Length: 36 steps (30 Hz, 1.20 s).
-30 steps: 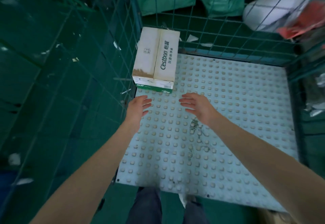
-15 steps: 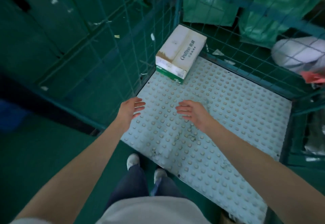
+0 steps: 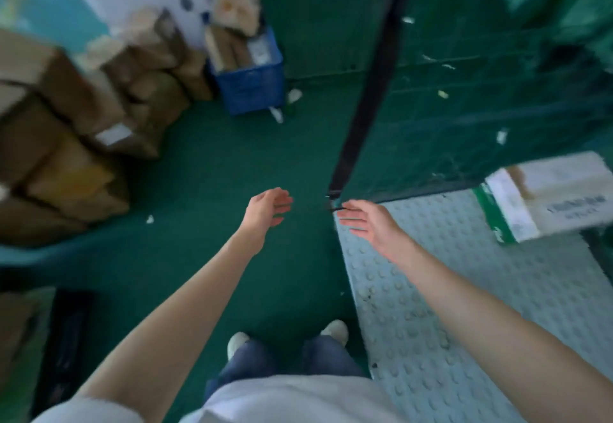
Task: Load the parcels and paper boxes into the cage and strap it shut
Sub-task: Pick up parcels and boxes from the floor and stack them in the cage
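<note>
The cage's pale studded floor (image 3: 464, 306) fills the lower right, with its green mesh side wall (image 3: 464, 124) behind it. One white and green paper box (image 3: 544, 197) lies on that floor against the wall. A blurred pile of brown cardboard parcels (image 3: 76, 130) sits on the green ground at the left. My left hand (image 3: 265, 213) hovers over the ground, fingers loosely curled, holding nothing. My right hand (image 3: 365, 223) is over the cage floor's near corner, fingers straight and empty.
A dark cage post (image 3: 368, 90) rises from the floor's corner just beyond my right hand. A blue crate (image 3: 252, 80) with boxes in it stands at the back. My feet (image 3: 285, 339) are on the green ground beside the cage edge.
The view has swung left, away from the cage interior toward the parcel pile. Both hands have drawn back from the box and stay empty.
</note>
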Tool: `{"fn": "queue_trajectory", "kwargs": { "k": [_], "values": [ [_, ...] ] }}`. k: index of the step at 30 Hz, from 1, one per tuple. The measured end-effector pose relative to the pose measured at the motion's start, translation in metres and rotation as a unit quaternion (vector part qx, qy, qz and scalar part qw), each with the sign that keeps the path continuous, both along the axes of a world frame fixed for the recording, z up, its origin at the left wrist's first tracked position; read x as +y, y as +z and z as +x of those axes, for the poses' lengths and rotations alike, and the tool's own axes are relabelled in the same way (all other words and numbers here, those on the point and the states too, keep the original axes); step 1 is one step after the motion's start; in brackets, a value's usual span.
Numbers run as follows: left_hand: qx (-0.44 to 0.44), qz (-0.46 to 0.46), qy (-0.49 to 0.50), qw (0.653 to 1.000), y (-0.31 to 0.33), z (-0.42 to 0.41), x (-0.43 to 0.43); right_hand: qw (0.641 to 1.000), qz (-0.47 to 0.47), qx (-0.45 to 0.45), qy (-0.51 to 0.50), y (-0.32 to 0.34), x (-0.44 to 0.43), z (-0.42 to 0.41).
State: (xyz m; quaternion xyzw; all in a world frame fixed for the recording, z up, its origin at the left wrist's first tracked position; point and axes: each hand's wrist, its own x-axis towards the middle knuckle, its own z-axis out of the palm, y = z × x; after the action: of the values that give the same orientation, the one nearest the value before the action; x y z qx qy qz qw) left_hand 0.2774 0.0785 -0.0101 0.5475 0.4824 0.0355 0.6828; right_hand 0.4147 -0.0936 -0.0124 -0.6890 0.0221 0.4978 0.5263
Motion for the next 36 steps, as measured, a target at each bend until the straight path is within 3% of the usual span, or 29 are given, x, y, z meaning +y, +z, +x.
{"fn": "queue_trajectory", "kwargs": {
  "k": [6,12,20,26,32,34,36],
  "values": [
    [0.006,-0.005,0.186,0.983,-0.008,-0.158,0.083,0.987,0.015,-0.011,0.162,0.000,0.137,-0.100],
    [0.016,-0.025,0.332,0.943,-0.017,-0.315,0.130,0.950,0.007,-0.001,0.313,-0.005,0.250,-0.232],
    [0.023,-0.035,0.529,0.848,-0.019,-0.475,0.154,0.875,0.008,0.028,0.484,-0.012,0.365,-0.386],
    [0.025,-0.051,0.643,0.764,-0.029,-0.527,0.150,0.805,0.006,0.046,0.591,-0.018,0.426,-0.463],
    [0.027,-0.067,0.724,0.686,-0.042,-0.525,0.183,0.737,-0.004,0.049,0.674,-0.018,0.499,-0.493],
    [0.023,-0.061,0.724,0.687,-0.040,-0.521,0.190,0.741,-0.004,0.052,0.670,-0.014,0.516,-0.494],
    [0.022,-0.058,0.745,0.664,-0.039,-0.520,0.210,0.727,-0.003,0.045,0.685,-0.007,0.549,-0.498]
  ]
}}
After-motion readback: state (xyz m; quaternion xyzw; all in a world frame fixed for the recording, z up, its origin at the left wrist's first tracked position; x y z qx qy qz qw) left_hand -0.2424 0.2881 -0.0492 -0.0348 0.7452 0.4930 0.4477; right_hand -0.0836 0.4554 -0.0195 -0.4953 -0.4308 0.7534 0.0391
